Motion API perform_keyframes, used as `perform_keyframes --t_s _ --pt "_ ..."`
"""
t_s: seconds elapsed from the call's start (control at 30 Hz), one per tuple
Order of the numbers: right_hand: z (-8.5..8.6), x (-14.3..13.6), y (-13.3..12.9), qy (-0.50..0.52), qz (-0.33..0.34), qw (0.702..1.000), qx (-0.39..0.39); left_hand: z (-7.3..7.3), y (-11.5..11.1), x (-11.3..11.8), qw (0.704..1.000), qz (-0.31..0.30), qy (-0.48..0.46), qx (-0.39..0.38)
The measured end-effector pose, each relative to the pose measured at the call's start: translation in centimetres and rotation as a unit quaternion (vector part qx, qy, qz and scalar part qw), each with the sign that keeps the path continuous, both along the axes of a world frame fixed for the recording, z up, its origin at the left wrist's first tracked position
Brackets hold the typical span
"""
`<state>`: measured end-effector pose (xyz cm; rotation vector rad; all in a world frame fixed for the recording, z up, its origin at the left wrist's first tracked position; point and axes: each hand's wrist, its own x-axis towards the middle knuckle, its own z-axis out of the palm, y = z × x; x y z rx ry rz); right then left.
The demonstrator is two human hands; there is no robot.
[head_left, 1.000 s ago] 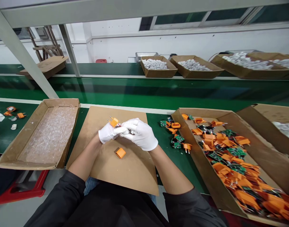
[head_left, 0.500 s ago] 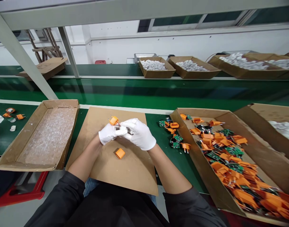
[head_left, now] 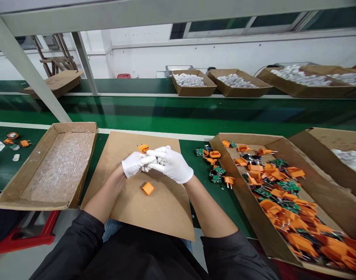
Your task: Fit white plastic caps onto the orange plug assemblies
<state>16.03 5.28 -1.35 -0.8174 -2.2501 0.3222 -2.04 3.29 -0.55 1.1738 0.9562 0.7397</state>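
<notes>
Both hands wear white gloves and meet above a brown cardboard sheet (head_left: 163,212). My left hand (head_left: 133,164) has its fingers closed on an orange plug piece (head_left: 143,148), whose pins point up and left. My right hand (head_left: 175,165) touches the left one, its fingers closed around small whitish pieces (head_left: 160,160) that are mostly hidden between the gloves. Nearer to me on the sheet lies an orange shell (head_left: 148,189), touched by neither hand.
At right, a carton (head_left: 239,202) holds several orange plugs with green circuit boards; more parts (head_left: 216,175) lie beside it. A shallow carton (head_left: 92,155) stands at left. Boxes of white pieces (head_left: 195,92) line the back shelf. A slanted post (head_left: 32,66) rises at left.
The orange plug piece has turned and moved slightly right and down, closer to the gloves. My right hand's fingers have shifted, showing more whitish pieces between the hands.
</notes>
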Motion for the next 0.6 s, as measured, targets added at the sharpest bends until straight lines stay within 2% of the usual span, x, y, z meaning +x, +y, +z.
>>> perform_keyframes --t_s 0.1,0.2,0.37,0.43,0.5,0.6 --pt "-0.1 0.0 0.0 0.013 -0.003 1.000 -0.002 -0.1 0.0 0.0 1.000 -0.014 -0.017 0.015" --pt "0.0 0.0 -0.1 0.029 -0.010 1.000 -0.001 0.1 -0.1 0.0 0.999 -0.017 -0.030 -0.002" --pt "0.9 0.4 0.0 0.000 0.018 1.000 -0.023 0.8 -0.2 0.2 0.999 0.029 0.032 -0.001" --pt "1.2 0.5 0.0 0.002 0.029 0.999 -0.038 0.9 -0.3 0.3 0.999 0.030 0.042 0.001" --pt "1.2 0.6 0.0 0.025 0.021 0.998 -0.054 0.7 -0.3 0.4 1.000 0.027 0.015 -0.005" --pt "0.9 0.5 -0.1 0.078 -0.002 0.994 -0.070 0.0 -0.3 0.7 0.996 0.017 -0.081 -0.020"
